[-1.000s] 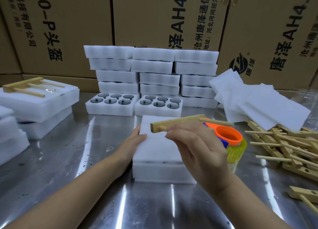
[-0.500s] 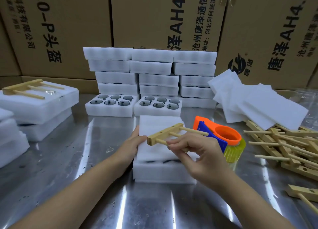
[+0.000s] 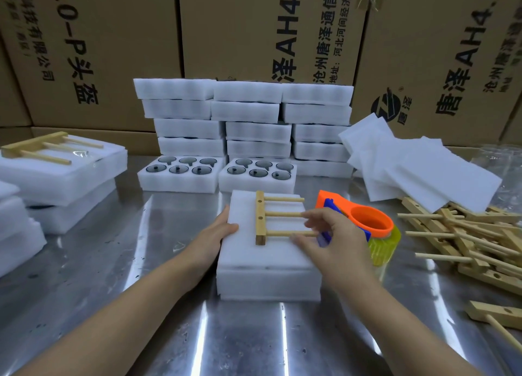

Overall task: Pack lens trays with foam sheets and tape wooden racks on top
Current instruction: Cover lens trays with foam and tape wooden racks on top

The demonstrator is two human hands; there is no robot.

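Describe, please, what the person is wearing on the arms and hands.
The left hand and right hand are bare: no gloves, rings or watch show. Both forearms are uncovered to the picture's edge, with no sleeve in view.

Ctr of frame: wooden rack (image 3: 260, 219) on foam sheet (image 3: 254, 258) on my tray (image 3: 268, 286); tape dispenser (image 3: 371, 227) just right, rack pile (image 3: 469, 243) at right edge, tray stacks (image 3: 245, 111) behind, more trays (image 3: 56, 178) at left edge

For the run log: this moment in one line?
rack: on foam sheet | right hand: holds pegs | left hand: presses sheet edge
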